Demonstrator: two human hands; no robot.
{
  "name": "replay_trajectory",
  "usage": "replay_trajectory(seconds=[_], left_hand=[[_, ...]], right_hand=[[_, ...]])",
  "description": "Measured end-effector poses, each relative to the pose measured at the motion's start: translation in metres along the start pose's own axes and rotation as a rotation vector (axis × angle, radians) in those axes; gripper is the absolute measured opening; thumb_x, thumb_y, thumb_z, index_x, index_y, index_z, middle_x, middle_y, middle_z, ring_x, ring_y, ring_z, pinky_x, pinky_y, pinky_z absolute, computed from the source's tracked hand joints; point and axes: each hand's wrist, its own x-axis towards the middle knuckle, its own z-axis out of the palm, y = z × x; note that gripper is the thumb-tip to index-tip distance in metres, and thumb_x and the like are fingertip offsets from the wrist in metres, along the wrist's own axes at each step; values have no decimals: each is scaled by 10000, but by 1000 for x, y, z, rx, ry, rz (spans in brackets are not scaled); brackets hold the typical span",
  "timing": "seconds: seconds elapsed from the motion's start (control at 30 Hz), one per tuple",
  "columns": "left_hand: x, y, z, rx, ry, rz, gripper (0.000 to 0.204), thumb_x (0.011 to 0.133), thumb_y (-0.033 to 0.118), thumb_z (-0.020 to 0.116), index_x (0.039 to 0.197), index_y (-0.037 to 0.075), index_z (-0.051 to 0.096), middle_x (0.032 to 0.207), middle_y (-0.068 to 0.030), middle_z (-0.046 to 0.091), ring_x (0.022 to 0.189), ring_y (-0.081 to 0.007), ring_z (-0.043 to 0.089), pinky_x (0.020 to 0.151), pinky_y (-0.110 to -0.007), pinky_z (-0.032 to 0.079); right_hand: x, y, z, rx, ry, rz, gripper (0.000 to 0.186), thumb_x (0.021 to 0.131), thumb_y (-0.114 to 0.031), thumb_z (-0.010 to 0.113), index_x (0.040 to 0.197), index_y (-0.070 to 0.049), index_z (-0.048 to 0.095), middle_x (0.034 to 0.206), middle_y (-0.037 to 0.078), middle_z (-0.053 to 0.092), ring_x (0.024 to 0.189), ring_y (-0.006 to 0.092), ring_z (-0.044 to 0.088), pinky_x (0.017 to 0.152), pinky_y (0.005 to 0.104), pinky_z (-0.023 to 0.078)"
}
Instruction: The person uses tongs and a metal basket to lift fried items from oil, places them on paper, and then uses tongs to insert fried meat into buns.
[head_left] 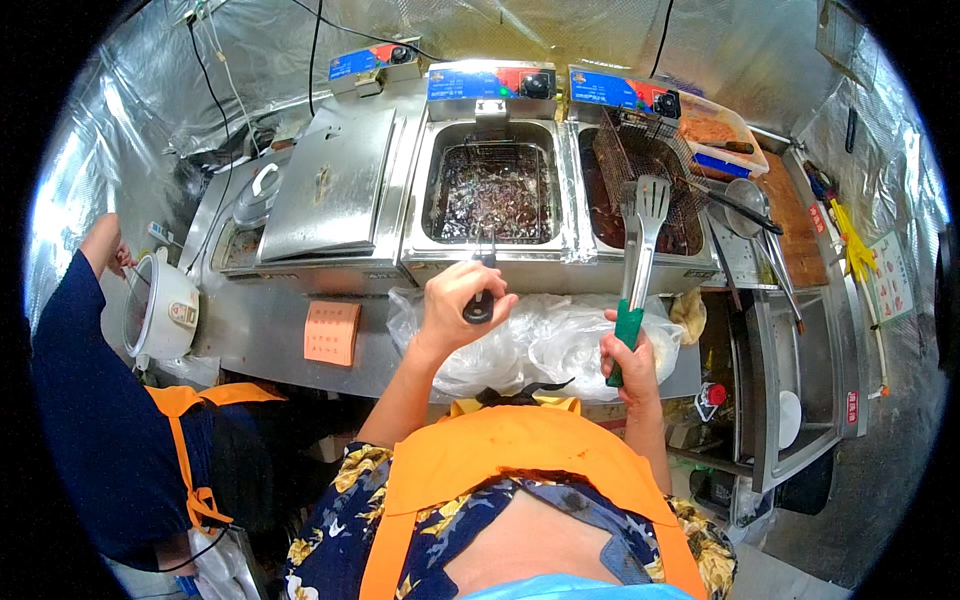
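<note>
My left hand (452, 312) is closed round the black handle of a wire fry basket (492, 160). The basket sits down in the middle fryer (430, 232), where dark oil bubbles; what lies in it is hard to make out. In my right hand (632, 368) is a pair of metal tongs (648, 225) with green grips and a slotted spatula-like head. They point upward, in front of the right fryer (700, 262). Over that fryer's dark oil, a second wire basket (630, 158) rests tilted.
A metal lid (325, 190) covers the left fryer. Clear plastic bags (540, 345) and an orange note pad (331, 333) lie on the counter. At right are a food tub (722, 125), a strainer (745, 205) and a sink (812, 350). A co-worker's hand (118, 255) reaches into a white cooker (172, 310).
</note>
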Motion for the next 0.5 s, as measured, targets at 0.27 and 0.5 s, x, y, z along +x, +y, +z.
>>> replay_trajectory(seconds=[0.27, 0.5], left_hand=[[0, 7, -7, 17, -23, -36, 202, 641, 51, 780, 700, 58, 586, 729, -91, 654, 793, -259, 680, 723, -355, 526], [-2, 3, 0, 21, 19, 39, 217, 629, 55, 773, 682, 74, 563, 690, -72, 630, 731, -247, 665, 609, -317, 503]], right_hand=[[-2, 2, 9, -18, 21, 15, 463, 815, -148, 663, 1225, -20, 490, 711, 28, 561, 499, 70, 505, 443, 209, 416], [-4, 3, 6, -22, 54, 27, 452, 813, -151, 666, 1214, -21, 502, 706, 23, 562, 485, 66, 500, 432, 199, 410]])
